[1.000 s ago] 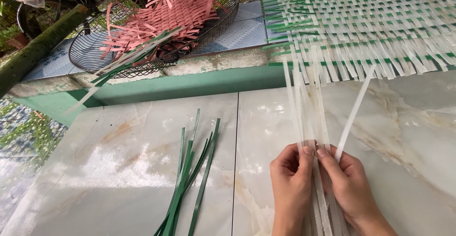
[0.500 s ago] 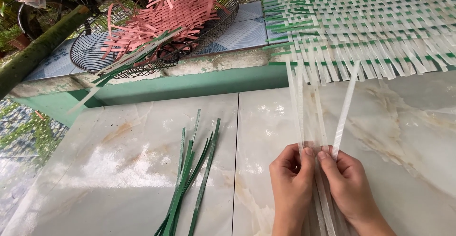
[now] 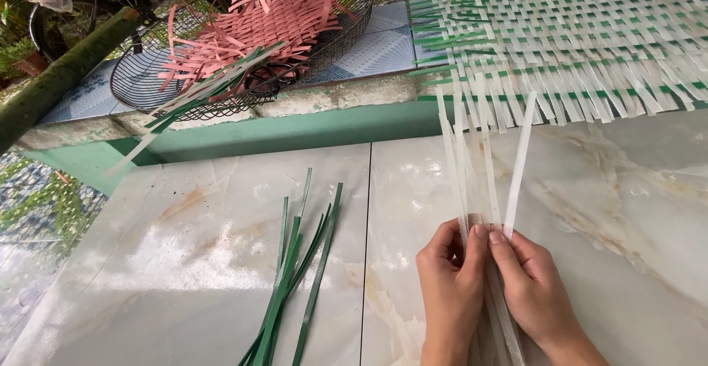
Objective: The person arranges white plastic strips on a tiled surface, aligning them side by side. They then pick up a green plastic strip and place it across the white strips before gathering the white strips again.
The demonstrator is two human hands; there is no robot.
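Head view: left hand (image 3: 451,277) and right hand (image 3: 532,286) are both pinching a bundle of thin white plastic strips (image 3: 479,167), lying on the marble-patterned tabletop (image 3: 184,263) beside loose green plastic strips (image 3: 295,277)

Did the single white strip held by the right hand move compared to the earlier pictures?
Yes. The white strip swung left, its top now nearer the woven mat edge; right hand barely shifted.

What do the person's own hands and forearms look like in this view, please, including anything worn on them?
Both hands are bare: the left hand and the right hand wear no gloves, rings or bracelets that show. The wrists and the short stretch of forearm in view carry no sleeves or watch. Fingernails are short and unpainted. No markings are visible.
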